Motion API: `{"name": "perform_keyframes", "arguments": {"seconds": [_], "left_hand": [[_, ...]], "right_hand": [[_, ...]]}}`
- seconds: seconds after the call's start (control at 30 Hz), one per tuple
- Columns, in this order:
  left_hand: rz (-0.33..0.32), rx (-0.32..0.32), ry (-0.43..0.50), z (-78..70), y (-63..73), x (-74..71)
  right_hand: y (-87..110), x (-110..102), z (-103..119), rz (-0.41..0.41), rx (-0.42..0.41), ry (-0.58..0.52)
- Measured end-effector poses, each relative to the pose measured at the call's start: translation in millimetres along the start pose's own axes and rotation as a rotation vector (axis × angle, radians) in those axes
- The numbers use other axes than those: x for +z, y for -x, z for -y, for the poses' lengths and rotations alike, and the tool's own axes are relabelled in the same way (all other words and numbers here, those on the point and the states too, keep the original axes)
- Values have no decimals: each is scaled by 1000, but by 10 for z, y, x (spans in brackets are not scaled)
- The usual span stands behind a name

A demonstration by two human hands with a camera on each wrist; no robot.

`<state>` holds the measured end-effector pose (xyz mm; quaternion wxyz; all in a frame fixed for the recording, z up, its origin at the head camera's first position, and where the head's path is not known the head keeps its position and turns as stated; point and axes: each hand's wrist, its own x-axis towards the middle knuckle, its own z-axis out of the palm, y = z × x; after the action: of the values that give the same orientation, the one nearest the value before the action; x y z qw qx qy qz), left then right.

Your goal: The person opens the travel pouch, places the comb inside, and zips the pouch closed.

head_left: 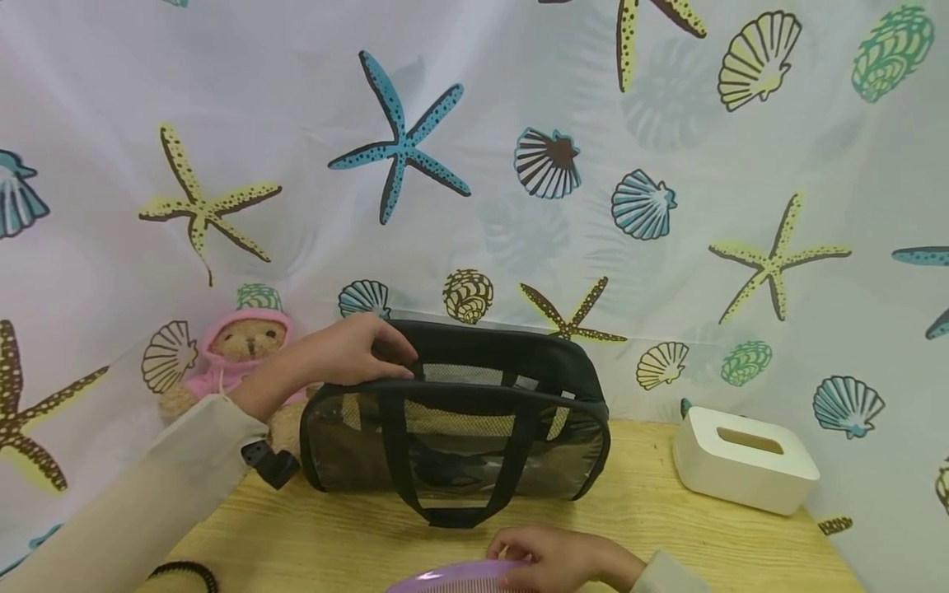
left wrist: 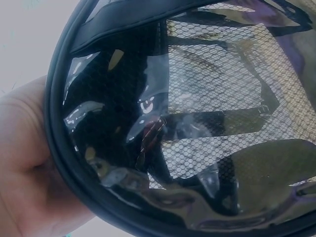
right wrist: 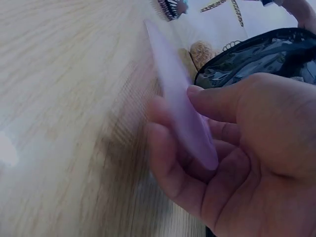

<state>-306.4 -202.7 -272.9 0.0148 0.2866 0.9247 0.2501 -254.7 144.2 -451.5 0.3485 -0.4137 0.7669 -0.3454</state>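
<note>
A black bag (head_left: 348, 449) with clear panels, mesh and two dark straps stands on the wooden table, its top open. My left hand (head_left: 359, 350) grips the bag's upper left rim, fingers bent over into the opening. Up close in the left wrist view, part of that hand (left wrist: 24, 163) shows beside the bag's dark piped edge. At the front of the table my right hand (head_left: 552, 556) holds a purple comb (head_left: 452, 576). The right wrist view has the comb (right wrist: 180, 94) pinched between thumb and fingers, its teeth angled toward the tabletop.
Left of the bag sits a teddy bear (head_left: 248, 342) in a pink hood, partly behind my left forearm. A white tissue box (head_left: 741, 478) stands at the right. A dark coiled band (head_left: 196, 570) lies at the front left. Behind everything hangs a shell-patterned curtain (head_left: 474, 231).
</note>
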Motion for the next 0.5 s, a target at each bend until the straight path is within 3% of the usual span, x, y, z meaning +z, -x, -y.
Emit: {"name": "perform_keyframes", "arguments": {"seconds": [0.13,0.4,0.5], "left_hand": [[-1,6,9,5,3,5],[-4,4,11,-1,18,-4],[-2,8,18,-6,22,-2]], "right_hand": [[-2,-7,-36,-56,7,20],[-50,56,-23,-200,-83,144],[-58,101,-20,-250,-65,112]]}}
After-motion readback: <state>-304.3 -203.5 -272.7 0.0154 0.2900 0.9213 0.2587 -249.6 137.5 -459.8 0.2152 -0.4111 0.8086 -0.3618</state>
